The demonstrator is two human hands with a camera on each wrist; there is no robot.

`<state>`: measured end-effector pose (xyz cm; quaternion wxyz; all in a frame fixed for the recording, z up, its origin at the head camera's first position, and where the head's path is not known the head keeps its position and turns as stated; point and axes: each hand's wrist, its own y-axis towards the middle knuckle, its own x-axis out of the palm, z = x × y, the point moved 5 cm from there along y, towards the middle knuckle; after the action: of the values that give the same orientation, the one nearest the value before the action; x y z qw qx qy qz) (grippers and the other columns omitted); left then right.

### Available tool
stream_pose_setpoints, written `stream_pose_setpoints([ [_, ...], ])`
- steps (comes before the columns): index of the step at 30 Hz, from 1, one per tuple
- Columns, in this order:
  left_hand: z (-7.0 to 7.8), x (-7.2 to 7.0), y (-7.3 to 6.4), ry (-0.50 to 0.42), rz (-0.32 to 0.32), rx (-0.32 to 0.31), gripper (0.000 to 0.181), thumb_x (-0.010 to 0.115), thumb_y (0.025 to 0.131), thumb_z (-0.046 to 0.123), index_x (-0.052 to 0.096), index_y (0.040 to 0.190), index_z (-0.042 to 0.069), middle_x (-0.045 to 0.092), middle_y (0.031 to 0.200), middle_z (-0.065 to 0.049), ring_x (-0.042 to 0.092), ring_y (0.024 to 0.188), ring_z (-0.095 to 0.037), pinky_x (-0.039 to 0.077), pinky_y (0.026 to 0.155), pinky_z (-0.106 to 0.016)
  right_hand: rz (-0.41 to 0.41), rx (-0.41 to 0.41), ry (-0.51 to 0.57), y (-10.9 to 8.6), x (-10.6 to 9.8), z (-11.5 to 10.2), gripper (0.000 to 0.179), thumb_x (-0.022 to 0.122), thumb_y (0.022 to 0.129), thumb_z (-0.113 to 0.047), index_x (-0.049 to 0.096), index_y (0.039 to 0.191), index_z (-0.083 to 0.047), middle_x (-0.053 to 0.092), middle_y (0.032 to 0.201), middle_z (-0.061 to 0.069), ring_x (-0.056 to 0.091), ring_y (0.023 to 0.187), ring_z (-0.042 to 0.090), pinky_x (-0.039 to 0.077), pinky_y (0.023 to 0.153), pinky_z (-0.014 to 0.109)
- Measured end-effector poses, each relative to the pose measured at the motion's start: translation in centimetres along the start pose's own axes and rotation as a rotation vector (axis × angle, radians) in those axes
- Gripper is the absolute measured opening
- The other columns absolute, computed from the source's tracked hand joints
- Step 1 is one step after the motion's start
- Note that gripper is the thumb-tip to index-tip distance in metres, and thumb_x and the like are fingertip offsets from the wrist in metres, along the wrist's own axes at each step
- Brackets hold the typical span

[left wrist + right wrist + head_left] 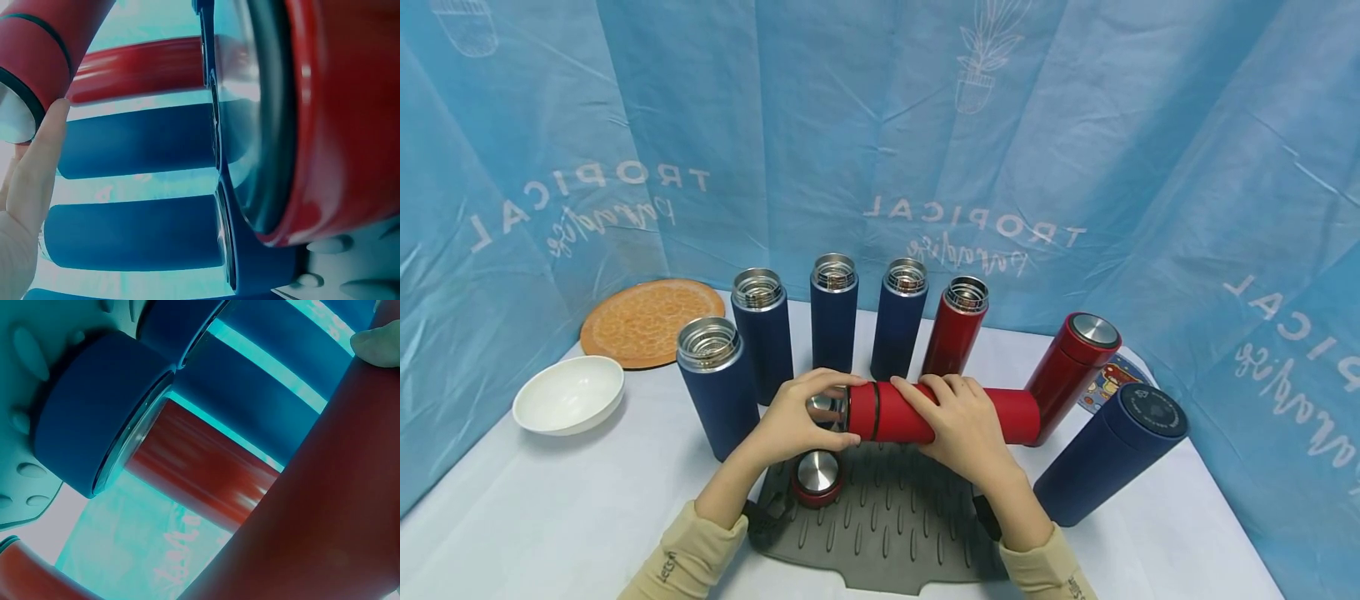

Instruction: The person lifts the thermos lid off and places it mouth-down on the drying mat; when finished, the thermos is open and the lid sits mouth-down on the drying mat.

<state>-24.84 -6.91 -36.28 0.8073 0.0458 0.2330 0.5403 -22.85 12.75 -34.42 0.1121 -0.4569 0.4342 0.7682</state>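
Note:
A red thermos (1015, 417) lies sideways in the air over a grey ridged mat (887, 517), its silver-topped lid to the left. My left hand (793, 421) grips the lid end, thumb below and fingers above. Around the body curls my right hand (966, 425). A dark ring separates lid from body. Under the left hand, a loose red lid (817, 479) with a silver top sits on the mat; it looms large in the left wrist view. Blue lids (106, 412) on the mat show in the right wrist view, hidden behind the thermos from the head.
Behind stand several lidless blue bottles (833, 317) and one lidless red bottle (957, 325). To the right are a capped red bottle (1075, 367) and a capped blue bottle (1108, 454). A white bowl (568, 396) and an orange round mat (651, 325) lie left.

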Motion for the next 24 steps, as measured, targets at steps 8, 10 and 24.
stream_pose_setpoints([
  [8,-0.2,-0.1,0.0,0.011,0.032,-0.100,0.055,0.079,0.071,0.014,0.059,0.122,0.016,0.058,0.115,-0.011,0.059,0.091,-0.027,0.055,0.065,-0.028,0.000,0.001,0.003,0.0,0.0,0.0,0.094,0.089,0.049,-0.037,0.047,0.133,-0.025,0.061,0.105,0.009,0.057,0.091,0.028,0.049,0.081,0.043],
  [10,-0.4,0.0,0.1,0.023,0.036,-0.122,0.054,0.077,0.074,0.016,0.058,0.124,0.015,0.059,0.113,-0.013,0.059,0.088,-0.025,0.054,0.064,-0.029,0.001,0.001,-0.004,0.0,0.0,0.0,0.094,0.089,0.050,-0.038,0.047,0.133,-0.025,0.061,0.106,0.009,0.057,0.091,0.028,0.049,0.081,0.043],
  [24,0.7,0.8,0.2,0.094,-0.093,0.121,0.080,0.081,0.068,0.006,0.042,0.137,0.016,0.030,0.144,-0.004,0.043,0.124,-0.024,0.043,0.096,-0.037,-0.011,0.020,-0.051,-0.1,-0.3,0.7,0.096,0.090,0.047,-0.036,0.048,0.133,-0.025,0.061,0.107,0.010,0.058,0.090,0.029,0.049,0.081,0.043],
])
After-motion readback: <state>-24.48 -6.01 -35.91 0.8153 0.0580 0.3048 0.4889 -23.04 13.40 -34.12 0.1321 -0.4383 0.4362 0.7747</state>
